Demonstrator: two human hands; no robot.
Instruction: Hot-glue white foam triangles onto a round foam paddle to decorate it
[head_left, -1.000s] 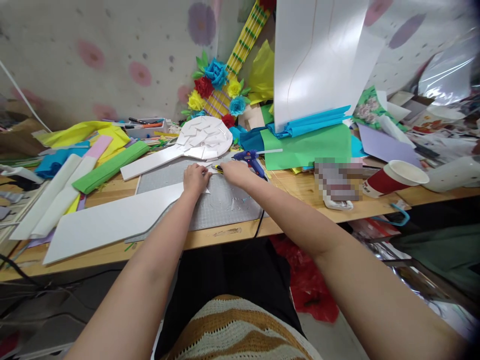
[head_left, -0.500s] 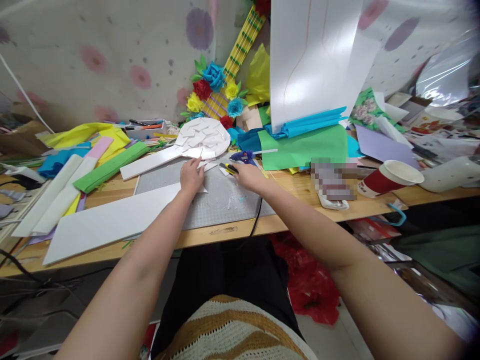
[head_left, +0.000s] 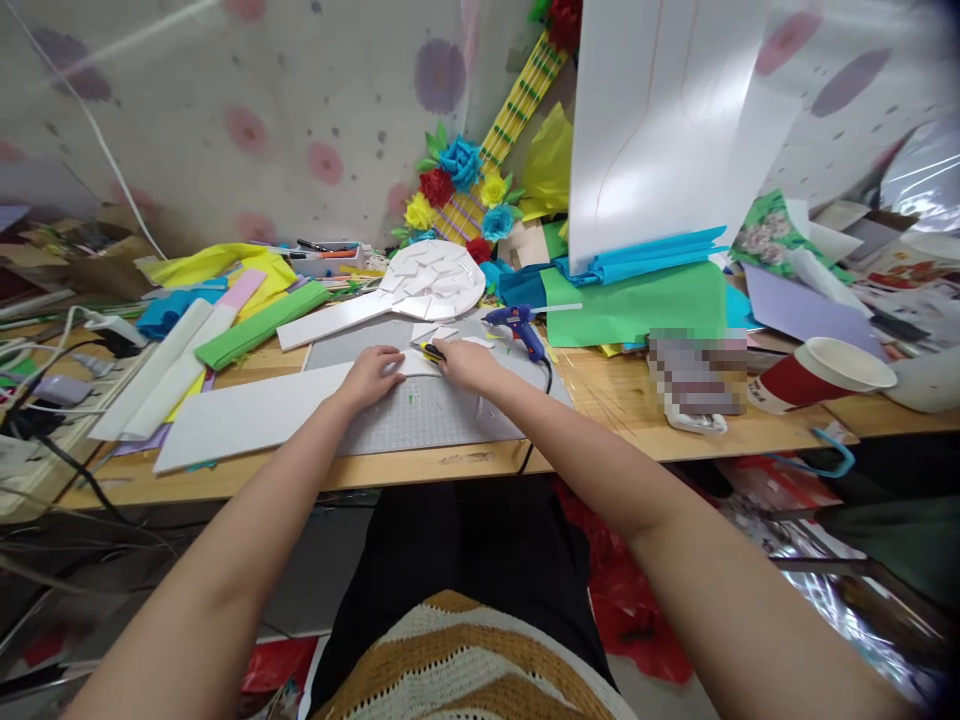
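"Where are the two hands?"

"Close together over the grey cutting mat [head_left: 420, 415]. The left hand [head_left: 373, 375] lies on the long white board [head_left: 247, 415], its thumb apart from its bent fingers. The right hand [head_left: 465, 366] is just beside it, closed around a yellow-and-black cutter [head_left: 430, 351]."

"Is the blade touching the board?"

"I can't tell; that spot is too small. The cutter is over the board's narrow right end, pointing up and to the left."

"And how does the board lie?"

"Flat, partly on the mat, with its broad end reaching left onto the wooden desk [head_left: 405, 470]."

"What's close by?"

"Small white offcuts [head_left: 433, 332] sit just beyond the cutter. Past those is a rounded white shape [head_left: 435, 280] covered in pale, angular pieces, its straight neck slanting toward the left. The blue glue gun [head_left: 521, 327] is to the right of the right hand, near a green sheet [head_left: 637, 305]."

"Anything farther off?"

"A red-and-white paper cup [head_left: 795, 378] stands well to the right. At the back, a yellow guitar shape [head_left: 521, 110] decked with paper flowers leans beside a tall white panel [head_left: 660, 130] bearing a drawn curving outline."
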